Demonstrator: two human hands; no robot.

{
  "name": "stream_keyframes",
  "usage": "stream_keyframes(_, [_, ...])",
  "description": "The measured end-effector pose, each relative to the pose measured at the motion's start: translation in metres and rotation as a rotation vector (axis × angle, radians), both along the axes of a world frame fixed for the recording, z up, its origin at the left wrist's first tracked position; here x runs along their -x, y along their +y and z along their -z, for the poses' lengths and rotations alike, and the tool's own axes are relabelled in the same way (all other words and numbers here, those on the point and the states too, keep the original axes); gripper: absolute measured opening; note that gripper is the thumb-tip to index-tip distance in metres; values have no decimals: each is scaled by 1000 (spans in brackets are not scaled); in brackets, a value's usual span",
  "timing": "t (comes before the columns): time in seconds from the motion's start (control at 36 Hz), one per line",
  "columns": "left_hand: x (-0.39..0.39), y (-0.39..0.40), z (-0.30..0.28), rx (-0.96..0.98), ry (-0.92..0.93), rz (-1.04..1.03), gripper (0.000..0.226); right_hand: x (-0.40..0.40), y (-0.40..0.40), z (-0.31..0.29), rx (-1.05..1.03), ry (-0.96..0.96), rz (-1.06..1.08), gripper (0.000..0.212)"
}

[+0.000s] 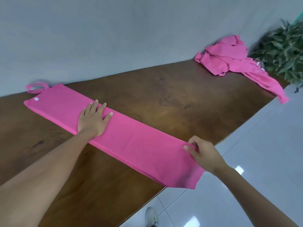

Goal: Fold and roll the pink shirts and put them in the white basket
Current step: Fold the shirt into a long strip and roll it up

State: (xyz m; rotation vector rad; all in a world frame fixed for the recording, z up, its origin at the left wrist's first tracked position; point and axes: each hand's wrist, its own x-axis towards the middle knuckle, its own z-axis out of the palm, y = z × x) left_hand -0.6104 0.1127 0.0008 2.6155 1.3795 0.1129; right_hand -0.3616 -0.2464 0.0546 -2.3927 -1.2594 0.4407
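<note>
left hand [92,118] flat on folded pink shirt [131,138] | right hand [203,153] pinching its hem | round white sticker [36,99], no text readable

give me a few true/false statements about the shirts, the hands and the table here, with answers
1. The left hand lies flat with straight fingers on the folded pink shirt. True.
2. The right hand is lifted clear of the shirt. False: its fingers pinch the shirt's near end at the table's edge.
3. The folded shirt is already rolled into a bundle. False: it lies as a long flat strip across the wooden table.
4. A crumpled pile of pink shirts sits at the table's far end beside a green plant. True.
5. The white basket stands on the table next to the pile. False: no basket shows in this view.
</note>
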Motion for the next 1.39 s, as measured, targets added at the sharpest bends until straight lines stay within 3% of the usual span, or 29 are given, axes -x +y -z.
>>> stream_keyframes(0.17, [11,-10,0,-5,-12,-183,74,-50,27,2,124,-288,24,42])
stream_keyframes(0.42, [19,-40,3,-13,-66,-488,72,-115,107,10,135,-531,-207,33])
stream_keyframes(0.61, [17,-64,5,-10,-85,-670,71,-142,155,19,96,-538,-285,33])
stream_keyframes(0.81, [16,-77,7,-15,-96,-713,72,-149,161,31,74,-528,-291,34])
stream_keyframes(0.94, [17,-82,4,-47,-132,-605,72,-149,159,30,8,-540,-279,30])
stream_keyframes(1.11, [6,-94,0,-79,-120,-67,75,-115,167,21,-165,-359,-258,12])
stream_keyframes(1.22, [-8,-96,-1,-64,-31,139,74,-65,177,15,-261,-149,-305,21])
stream_keyframes(1.39, [-15,-95,3,-16,-10,179,68,22,187,13,-229,21,-335,37])
